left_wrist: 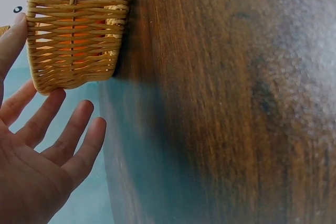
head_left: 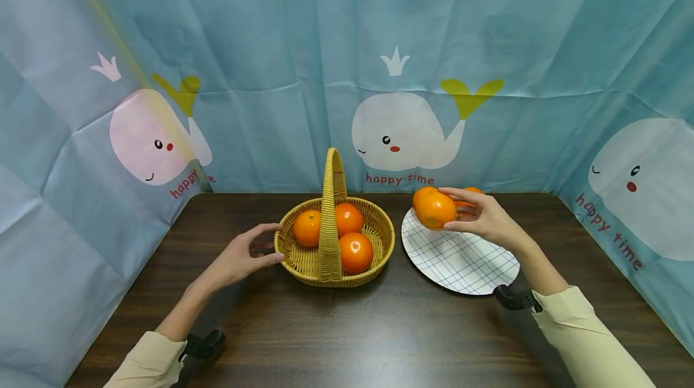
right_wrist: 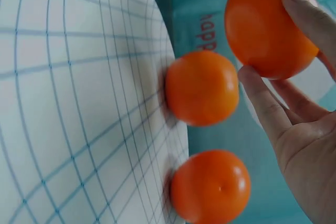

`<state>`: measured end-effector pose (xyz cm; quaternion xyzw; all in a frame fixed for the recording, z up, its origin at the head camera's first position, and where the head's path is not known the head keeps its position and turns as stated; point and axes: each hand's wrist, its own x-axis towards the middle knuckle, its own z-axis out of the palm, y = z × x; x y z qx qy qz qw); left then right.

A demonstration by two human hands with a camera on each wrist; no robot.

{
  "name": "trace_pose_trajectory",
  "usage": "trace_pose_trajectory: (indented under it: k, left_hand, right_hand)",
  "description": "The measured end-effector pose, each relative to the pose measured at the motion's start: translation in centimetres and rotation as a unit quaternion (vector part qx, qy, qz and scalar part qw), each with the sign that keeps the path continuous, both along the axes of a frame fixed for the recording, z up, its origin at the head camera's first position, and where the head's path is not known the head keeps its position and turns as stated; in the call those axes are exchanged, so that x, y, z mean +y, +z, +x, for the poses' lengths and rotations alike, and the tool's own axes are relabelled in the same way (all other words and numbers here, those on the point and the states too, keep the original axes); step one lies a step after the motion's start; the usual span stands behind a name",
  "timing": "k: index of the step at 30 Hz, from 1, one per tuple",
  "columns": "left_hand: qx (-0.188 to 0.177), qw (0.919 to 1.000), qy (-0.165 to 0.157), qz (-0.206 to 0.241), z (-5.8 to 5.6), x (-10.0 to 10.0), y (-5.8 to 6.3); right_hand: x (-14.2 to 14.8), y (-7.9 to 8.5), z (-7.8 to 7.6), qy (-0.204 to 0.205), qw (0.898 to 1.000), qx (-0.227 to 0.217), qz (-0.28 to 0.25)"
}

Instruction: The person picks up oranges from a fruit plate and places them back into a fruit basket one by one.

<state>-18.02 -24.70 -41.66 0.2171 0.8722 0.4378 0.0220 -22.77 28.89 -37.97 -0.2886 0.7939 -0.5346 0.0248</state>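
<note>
My right hand [head_left: 492,219] pinches an orange [head_left: 436,211] between thumb and fingers, holding it up over a white plate [head_left: 461,270] with a blue grid pattern. Two more oranges sit at the plate's far side, a nearer one [right_wrist: 202,88] and another orange [right_wrist: 211,187] in the right wrist view; the hand partly covers them in the head view. My left hand [head_left: 238,258] has its fingers spread at the left end of a wicker basket [left_wrist: 79,30], fingertips right at the rim. Inside lie three oranges, one [head_left: 355,253] at the front right.
The basket's tall arched handle [head_left: 328,213] rises over its middle. Behind the dark wooden table [head_left: 347,340] hangs a light blue curtain [head_left: 244,135] printed with whales. A dark wrist strap [head_left: 203,344] is on the left forearm and another strap [head_left: 515,299] on the right.
</note>
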Motion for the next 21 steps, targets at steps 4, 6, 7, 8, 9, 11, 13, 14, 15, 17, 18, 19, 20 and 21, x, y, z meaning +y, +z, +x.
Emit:
trace_pose_trajectory:
  k: [4,6,7,8,9,11,13,14,15,17,18,19,20,21]
  left_hand:
    - [-0.002,1.0,0.002,0.002,0.1,0.0,0.0]
    - [0.0,1.0,-0.001,0.002,0.1,0.0,0.0]
    - [-0.001,1.0,0.0,0.002,0.1,0.0,-0.1]
    - [0.001,1.0,-0.002,0.002,0.1,0.0,-0.1]
    - [0.001,1.0,-0.003,0.002,0.1,0.0,-0.1]
    - [0.003,1.0,-0.003,0.001,0.1,0.0,-0.1]
    - [0.004,1.0,-0.003,0.001,0.1,0.0,-0.1]
    - [0.005,1.0,-0.004,0.002,0.1,0.0,-0.1]
    - [0.006,1.0,-0.005,0.004,0.0,0.0,-0.1]
    - [0.012,0.9999,-0.008,0.003,0.1,0.0,-0.1]
    - [0.015,0.9998,-0.01,0.003,0.1,0.0,-0.1]
    - [0.017,0.9998,-0.012,0.003,0.1,0.0,-0.1]
    - [0.017,0.9998,-0.012,0.004,0.1,0.0,-0.1]
    - [0.018,0.9998,-0.011,0.004,0.1,0.0,0.0]
  right_hand:
    - [-1.1,0.1,-0.3,0.018,1.0,-0.009,-0.012]
    - [-1.6,0.1,-0.4,0.026,0.999,-0.012,-0.015]
    - [-1.8,0.2,-0.5,0.029,0.999,-0.014,-0.016]
    - [-2.1,0.2,-0.5,0.031,0.999,-0.016,-0.018]
    - [-2.3,0.2,-0.6,0.033,0.999,-0.016,-0.018]
    - [-2.8,0.2,-0.7,0.034,0.999,-0.014,-0.019]
    - [-3.2,0.3,-0.7,0.035,0.999,-0.011,-0.022]
    - [-3.4,0.3,-0.8,0.036,0.999,-0.01,-0.023]
    - [-3.6,0.3,-0.8,0.037,0.999,-0.007,-0.023]
    - [-4.0,0.3,-0.9,0.04,0.999,-0.008,-0.029]
    - [-4.2,0.3,-0.9,0.041,0.999,-0.01,-0.032]
    - [-4.4,0.3,-0.9,0.043,0.998,-0.013,-0.035]
    - [-4.6,0.3,-0.9,0.045,0.998,-0.017,-0.037]
    - [-4.8,0.4,-0.9,0.047,0.998,-0.02,-0.039]
